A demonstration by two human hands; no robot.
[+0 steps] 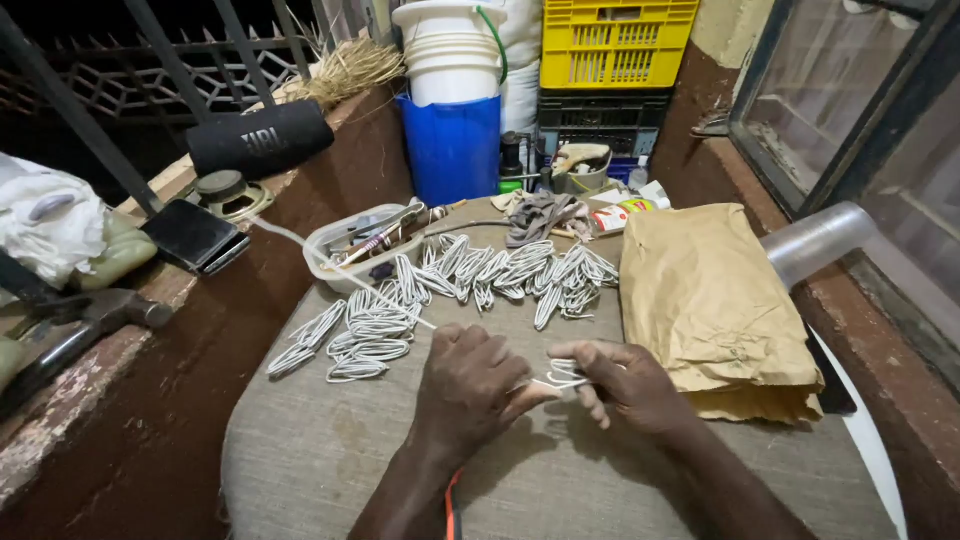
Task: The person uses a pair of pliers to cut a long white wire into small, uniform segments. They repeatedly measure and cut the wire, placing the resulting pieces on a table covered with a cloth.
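Note:
My left hand (468, 385) and my right hand (625, 382) meet over a grey cloth-covered surface (330, 450). Together they pinch a small coiled bundle of white cord (565, 374) between the fingertips. A long white cord (340, 272) runs from my left hand up and left toward the ledge. Several finished white cord bundles (372, 335) lie in a pile just beyond my left hand. More of these bundles (520, 270) are spread in a row farther back.
A crumpled brown paper bag (710, 300) lies to the right. A clear plastic box with tools (360, 240) sits at the back left. Blue and white buckets (455, 140), a yellow crate (615, 45) and a black cylinder speaker (258, 138) stand behind.

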